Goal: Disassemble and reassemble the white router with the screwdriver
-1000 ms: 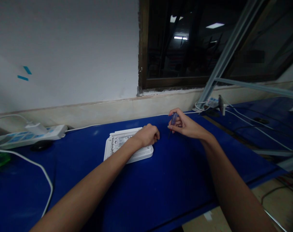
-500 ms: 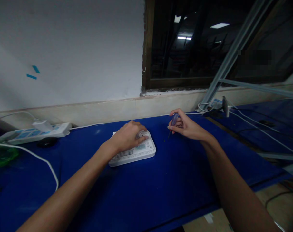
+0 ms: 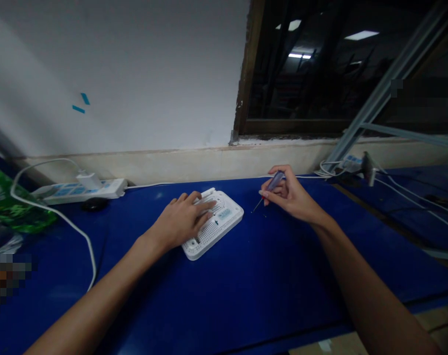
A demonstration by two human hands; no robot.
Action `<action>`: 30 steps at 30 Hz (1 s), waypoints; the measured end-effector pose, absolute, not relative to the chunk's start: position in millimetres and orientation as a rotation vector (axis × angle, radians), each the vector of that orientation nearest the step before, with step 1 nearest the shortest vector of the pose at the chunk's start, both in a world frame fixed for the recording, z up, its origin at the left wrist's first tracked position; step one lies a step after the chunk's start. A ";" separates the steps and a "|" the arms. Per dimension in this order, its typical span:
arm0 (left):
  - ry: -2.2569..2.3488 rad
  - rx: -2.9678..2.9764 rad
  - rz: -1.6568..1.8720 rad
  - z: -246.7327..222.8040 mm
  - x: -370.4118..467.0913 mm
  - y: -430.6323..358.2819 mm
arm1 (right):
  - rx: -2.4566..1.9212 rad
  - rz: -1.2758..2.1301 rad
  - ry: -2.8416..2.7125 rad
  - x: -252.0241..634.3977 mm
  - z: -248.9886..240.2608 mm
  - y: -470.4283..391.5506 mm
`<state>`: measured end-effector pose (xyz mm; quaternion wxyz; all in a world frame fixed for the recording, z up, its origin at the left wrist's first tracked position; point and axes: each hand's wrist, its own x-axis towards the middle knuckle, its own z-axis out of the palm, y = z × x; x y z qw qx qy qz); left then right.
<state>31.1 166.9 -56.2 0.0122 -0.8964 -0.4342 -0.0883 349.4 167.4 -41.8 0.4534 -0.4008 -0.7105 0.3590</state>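
A white, vented plastic device that looks like a router (image 3: pixel 224 215) lies flat on the blue tabletop (image 3: pixel 224 301), turned at a slant. Over its left part rests my left hand (image 3: pixel 185 217), fingers spread across the upper face and hiding some of it. My right hand (image 3: pixel 288 195) is closed round the purplish handle of a screwdriver (image 3: pixel 274 181). The screwdriver's thin shaft points down and left, its tip at or just over the tabletop, to the right of the router and apart from it. Tiny dark specks, perhaps screws, lie near the tip.
At the back left a white power strip (image 3: pixel 115 188) holds a plugged-in white adapter, with a black mouse-like object (image 3: pixel 94 203) before it. A green plastic bag (image 3: pixel 20 202) lies at far left. White cables (image 3: pixel 70 217) trail there and at right, by a metal frame (image 3: pixel 351 140).
The router has turned counterclockwise under my left hand, whose fingers have spread. The screwdriver has tilted, its tip swinging left. The whole view has shifted a little to the left.
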 end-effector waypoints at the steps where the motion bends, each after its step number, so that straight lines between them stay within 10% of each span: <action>1: -1.423 -2.736 -0.271 -56.2 30.3 165.1 | -0.983 0.889 -1.758 347.4 -42.3 167.4; 30: -1.147 -2.904 -0.522 -85.7 35.7 147.4 | -0.963 0.585 -2.019 287.1 -42.4 138.1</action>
